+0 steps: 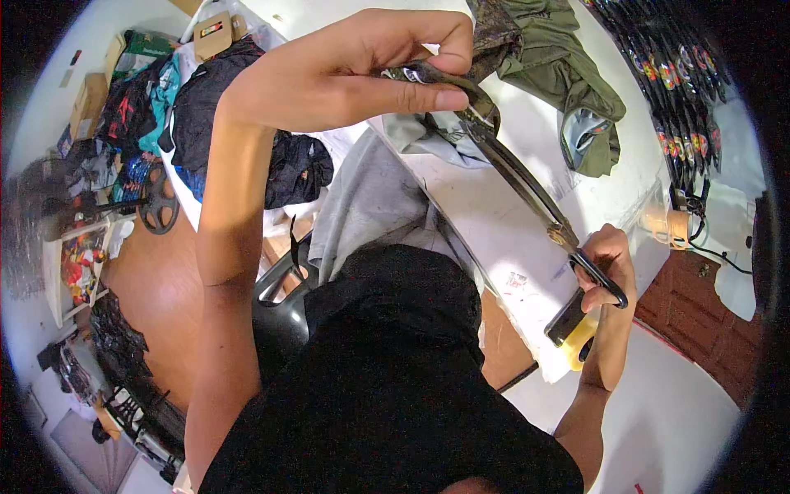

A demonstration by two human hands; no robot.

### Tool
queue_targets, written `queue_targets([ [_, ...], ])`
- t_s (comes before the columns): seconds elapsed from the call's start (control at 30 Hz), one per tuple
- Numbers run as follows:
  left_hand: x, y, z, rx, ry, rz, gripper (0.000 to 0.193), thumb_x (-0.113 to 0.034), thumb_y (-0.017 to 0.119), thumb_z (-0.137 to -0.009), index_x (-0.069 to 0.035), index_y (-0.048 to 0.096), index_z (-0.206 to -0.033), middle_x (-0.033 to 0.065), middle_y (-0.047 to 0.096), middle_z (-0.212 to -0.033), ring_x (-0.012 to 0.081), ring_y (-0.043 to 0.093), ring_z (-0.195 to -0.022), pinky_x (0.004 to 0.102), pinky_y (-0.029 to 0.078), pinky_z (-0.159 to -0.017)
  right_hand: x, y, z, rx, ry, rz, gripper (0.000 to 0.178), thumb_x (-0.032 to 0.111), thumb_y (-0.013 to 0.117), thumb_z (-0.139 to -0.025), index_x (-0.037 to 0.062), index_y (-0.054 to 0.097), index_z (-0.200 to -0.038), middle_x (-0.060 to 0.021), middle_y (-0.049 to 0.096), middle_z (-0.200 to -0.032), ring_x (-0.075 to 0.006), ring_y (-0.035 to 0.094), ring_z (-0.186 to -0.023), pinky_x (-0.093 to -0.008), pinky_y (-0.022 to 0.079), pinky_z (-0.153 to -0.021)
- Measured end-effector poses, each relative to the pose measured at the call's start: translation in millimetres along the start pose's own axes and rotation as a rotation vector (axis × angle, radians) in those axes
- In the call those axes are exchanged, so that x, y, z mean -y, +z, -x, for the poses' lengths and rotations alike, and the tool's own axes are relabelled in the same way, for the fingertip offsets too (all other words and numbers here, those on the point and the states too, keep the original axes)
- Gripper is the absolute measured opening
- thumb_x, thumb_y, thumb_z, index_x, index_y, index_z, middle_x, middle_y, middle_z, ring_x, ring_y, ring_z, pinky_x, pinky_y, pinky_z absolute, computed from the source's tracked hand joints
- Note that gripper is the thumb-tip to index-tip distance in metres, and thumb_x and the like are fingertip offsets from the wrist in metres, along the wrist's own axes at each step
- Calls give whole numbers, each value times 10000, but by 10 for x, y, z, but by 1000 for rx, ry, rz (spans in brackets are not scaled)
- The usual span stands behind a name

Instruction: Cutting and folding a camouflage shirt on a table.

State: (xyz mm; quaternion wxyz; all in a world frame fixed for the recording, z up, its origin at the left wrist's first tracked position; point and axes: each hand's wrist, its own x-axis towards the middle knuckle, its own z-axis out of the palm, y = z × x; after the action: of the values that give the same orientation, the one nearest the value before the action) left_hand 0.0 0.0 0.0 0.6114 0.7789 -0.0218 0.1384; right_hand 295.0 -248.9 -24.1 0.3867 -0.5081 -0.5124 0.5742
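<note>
My left hand (pixel 354 78), raised at the top middle, pinches a piece of camouflage fabric (pixel 484 109) between thumb and fingers. Dark, long-bladed scissors (pixel 527 185) stretch diagonally from that fabric down to the right. Their black looped handle is in my right hand (pixel 611 259), whose fingers curl through and around it. The blade tips lie at the fabric beside my left thumb; whether they touch it I cannot tell. Pale grey cloth (pixel 436 136) lies on the white table (pixel 502 235) behind my left hand.
An olive garment (pixel 547 62) lies at the table's far side. Near my right wrist are a dark flat rectangular object (pixel 568 319) and a yellow object (pixel 580 344). Black clothes (pixel 218 107) are heaped at left. A black chair (pixel 280 309) stands beside me; patterned straps (pixel 679 74) hang far right.
</note>
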Motion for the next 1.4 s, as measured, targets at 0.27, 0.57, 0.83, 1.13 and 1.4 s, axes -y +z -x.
queue_targets([
  [0.27, 34, 8, 5, -17, 56, 44, 252, 70, 557, -870, -59, 347, -818, -33, 281, -763, 63, 302, -708, 203, 310, -627, 23, -24, -15, 54, -54, 250, 581, 453, 900, -485, 61, 472, -480, 29, 385, -405, -81, 342, -328, -244, 218, -362],
  [0.57, 57, 158, 68, -348, -26, 88, 225, -55, 588, -879, -109, 378, -821, -67, 354, -811, 29, 329, -769, 184, 264, -675, -59, 140, 103, -23, -99, 195, 631, 545, 862, -484, 89, 426, -480, 30, 365, -408, -98, 350, -335, -233, 227, -374],
  [0.83, 249, 735, -38, -510, -120, 476, 202, -44, 593, -875, -99, 405, -824, -74, 396, -734, 16, 354, -697, 184, 274, -619, -13, 735, -430, -744, -181, 140, 366, 202, 838, -659, 35, 513, -683, 28, 505, -587, -32, 466, -504, -170, 333, -437],
  [1.13, 213, 958, 9, -588, -99, 477, 173, -4, 568, -891, -68, 410, -864, -55, 425, -769, 15, 394, -738, 184, 327, -646, 156, 1076, -711, -898, -288, -69, 293, -24, 775, -687, 53, 500, -755, -115, 676, -801, -24, 472, -491, -161, 381, -449],
  [1.4, 84, 1210, -88, -660, -147, 465, 177, -17, 563, -899, -74, 396, -882, -47, 395, -796, 20, 371, -716, 180, 297, -588, 186, 1216, -732, -854, -400, -126, 308, -102, 743, -686, 37, 485, -785, -186, 672, -953, 16, 459, -552, -152, 399, -495],
])
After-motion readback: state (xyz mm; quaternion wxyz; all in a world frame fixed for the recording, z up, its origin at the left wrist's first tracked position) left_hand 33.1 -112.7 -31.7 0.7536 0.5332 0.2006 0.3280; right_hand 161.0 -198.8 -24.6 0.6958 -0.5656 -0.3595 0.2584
